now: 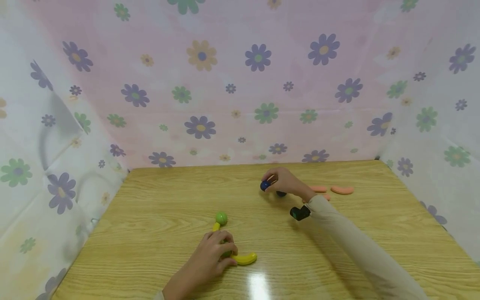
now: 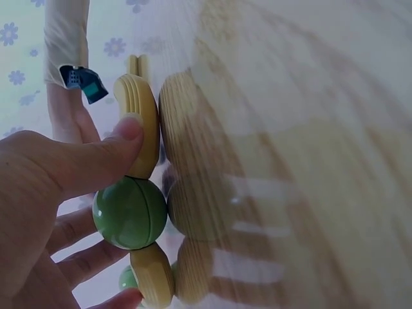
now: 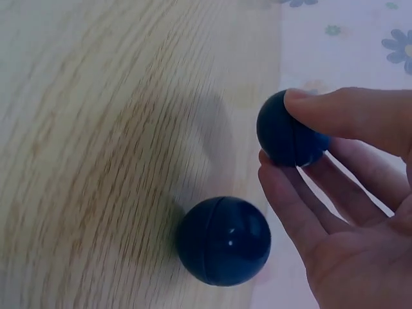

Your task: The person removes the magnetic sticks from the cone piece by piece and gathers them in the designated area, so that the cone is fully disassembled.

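On the front part of the table, my left hand point(image 1: 215, 254) bends over a green ball point(image 2: 131, 212) lying between two yellow pieces. Its thumb rests on the yellow curved stick point(image 1: 245, 258), with fingers on the far side. The other yellow stick point(image 2: 153, 273) reaches from that ball toward a second green ball point(image 1: 221, 218). Farther back, my right hand point(image 1: 286, 182) pinches a dark blue ball point(image 3: 283, 132) between thumb and fingertips, raised off the table. A second dark blue ball point(image 3: 224, 241) lies on the table just below this hand, mostly hidden in the head view.
Several orange sticks, among them a curved one point(image 1: 342, 190), lie behind the right wrist on the wooden table point(image 1: 161, 200). A black wrist camera point(image 1: 300, 213) sits on the right wrist. Flowered cloth point(image 1: 232, 83) rises at the table's back and sides.
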{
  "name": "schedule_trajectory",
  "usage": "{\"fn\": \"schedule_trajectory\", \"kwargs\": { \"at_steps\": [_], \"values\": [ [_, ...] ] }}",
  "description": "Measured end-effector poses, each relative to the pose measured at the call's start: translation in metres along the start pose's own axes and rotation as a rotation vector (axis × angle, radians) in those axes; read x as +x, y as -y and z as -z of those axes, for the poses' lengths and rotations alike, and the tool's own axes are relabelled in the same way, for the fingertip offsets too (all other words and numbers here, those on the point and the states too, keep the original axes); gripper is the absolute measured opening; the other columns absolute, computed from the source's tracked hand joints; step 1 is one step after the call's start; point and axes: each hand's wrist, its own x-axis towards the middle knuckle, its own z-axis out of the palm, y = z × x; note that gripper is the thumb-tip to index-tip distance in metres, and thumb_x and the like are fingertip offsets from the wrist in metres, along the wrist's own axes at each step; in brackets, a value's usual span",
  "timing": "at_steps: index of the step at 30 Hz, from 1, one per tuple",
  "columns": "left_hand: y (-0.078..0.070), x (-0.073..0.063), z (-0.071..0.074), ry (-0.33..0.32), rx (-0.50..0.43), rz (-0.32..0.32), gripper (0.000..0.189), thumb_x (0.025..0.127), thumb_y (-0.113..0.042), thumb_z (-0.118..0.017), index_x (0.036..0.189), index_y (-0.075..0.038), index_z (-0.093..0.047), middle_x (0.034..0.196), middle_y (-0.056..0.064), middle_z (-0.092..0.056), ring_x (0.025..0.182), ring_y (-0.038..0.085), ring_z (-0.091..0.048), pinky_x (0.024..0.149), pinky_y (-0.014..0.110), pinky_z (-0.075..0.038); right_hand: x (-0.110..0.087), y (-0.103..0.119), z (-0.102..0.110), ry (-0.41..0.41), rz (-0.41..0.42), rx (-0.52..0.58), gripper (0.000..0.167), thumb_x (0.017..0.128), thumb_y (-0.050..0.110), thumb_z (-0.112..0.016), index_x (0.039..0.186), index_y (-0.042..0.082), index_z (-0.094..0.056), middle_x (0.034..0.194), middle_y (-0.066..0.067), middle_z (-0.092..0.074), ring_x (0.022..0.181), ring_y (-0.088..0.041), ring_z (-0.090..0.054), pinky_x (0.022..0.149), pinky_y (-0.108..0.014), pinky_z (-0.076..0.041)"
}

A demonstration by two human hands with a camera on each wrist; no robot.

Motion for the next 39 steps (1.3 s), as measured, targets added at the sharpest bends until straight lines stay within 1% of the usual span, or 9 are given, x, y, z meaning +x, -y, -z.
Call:
{"fn": "schedule_trajectory", "kwargs": {
  "at_steps": [3,7,10,17,21,25,28,34,39],
  "values": [
    [0.0,0.0,0.0,0.004,-0.002,0.005,0.019,0.074,-0.035,-0.077,0.086,-0.023,-0.069,0.102,-0.01,-0.053,0.099,0.012,-0.053,0.085,0.048,-0.045,0.004,-0.005,0.0,0.026,-0.001,0.012,0.037,0.078,-0.002,-0.074,0.112,-0.008,-0.062,0.111,-0.021,-0.062,0.103,-0.037,-0.06,0.084,-0.044,-0.05],
    [0.0,0.0,0.0,0.009,-0.006,0.008,0.019,0.075,-0.034,-0.077,0.087,-0.023,-0.069,0.103,-0.01,-0.053,0.1,0.012,-0.053,0.086,0.049,-0.045,0.006,-0.009,0.0,0.051,-0.009,0.04,0.034,0.076,-0.008,-0.073,0.108,-0.009,-0.063,0.11,-0.02,-0.062,0.104,-0.037,-0.06,0.084,-0.04,-0.052],
    [0.0,0.0,0.0,0.009,-0.001,0.007,0.019,0.075,-0.034,-0.077,0.087,-0.023,-0.069,0.103,-0.01,-0.053,0.1,0.013,-0.054,0.086,0.049,-0.045,0.007,-0.011,0.0,0.059,-0.018,0.038,0.031,0.075,-0.01,-0.073,0.105,-0.007,-0.064,0.109,-0.018,-0.062,0.103,-0.034,-0.061,0.082,-0.038,-0.052],
    [0.001,-0.001,0.0,0.001,0.003,-0.001,0.018,0.075,-0.036,-0.076,0.087,-0.024,-0.069,0.103,-0.01,-0.053,0.099,0.012,-0.053,0.085,0.049,-0.046,0.008,-0.013,-0.002,0.059,-0.034,-0.005,0.027,0.075,-0.006,-0.075,0.099,0.001,-0.068,0.103,-0.011,-0.066,0.093,-0.025,-0.064,0.078,-0.035,-0.053],
    [0.0,-0.002,0.001,0.003,0.001,-0.002,0.018,0.076,-0.035,-0.076,0.087,-0.023,-0.069,0.104,-0.01,-0.053,0.099,0.012,-0.053,0.086,0.049,-0.046,0.009,-0.015,-0.001,0.073,-0.014,-0.014,0.026,0.075,-0.005,-0.076,0.099,0.0,-0.067,0.104,-0.012,-0.065,0.094,-0.026,-0.064,0.079,-0.035,-0.053],
    [0.0,-0.001,0.001,0.003,0.002,-0.004,0.018,0.076,-0.035,-0.076,0.088,-0.024,-0.069,0.104,-0.01,-0.053,0.099,0.012,-0.053,0.086,0.047,-0.045,0.01,-0.016,0.001,0.09,0.005,-0.003,0.028,0.076,-0.004,-0.075,0.102,-0.004,-0.066,0.107,-0.016,-0.064,0.098,-0.031,-0.063,0.081,-0.037,-0.052],
    [0.0,-0.001,0.001,0.005,0.003,-0.005,0.019,0.076,-0.036,-0.076,0.088,-0.024,-0.069,0.104,-0.01,-0.053,0.099,0.012,-0.054,0.086,0.047,-0.046,0.01,-0.015,0.002,0.094,0.03,-0.016,0.031,0.077,-0.003,-0.075,0.106,-0.006,-0.064,0.11,-0.02,-0.063,0.102,-0.034,-0.061,0.084,-0.039,-0.051],
    [0.001,-0.001,-0.001,0.003,0.003,-0.009,0.02,0.076,-0.037,-0.076,0.088,-0.024,-0.069,0.103,-0.01,-0.053,0.098,0.011,-0.054,0.086,0.045,-0.046,0.003,-0.004,0.007,0.073,0.091,-0.038,0.033,0.081,-0.002,-0.071,0.11,-0.009,-0.06,0.114,-0.026,-0.059,0.107,-0.038,-0.057,0.091,-0.046,-0.047],
    [0.001,-0.001,-0.001,-0.006,0.011,-0.014,0.021,0.075,-0.037,-0.077,0.088,-0.022,-0.069,0.103,-0.01,-0.054,0.097,0.01,-0.054,0.085,0.044,-0.046,-0.007,0.009,0.005,0.07,0.142,-0.071,0.027,0.084,0.001,-0.069,0.11,-0.005,-0.061,0.111,-0.021,-0.06,0.105,-0.036,-0.057,0.091,-0.047,-0.047]
  ]
}}
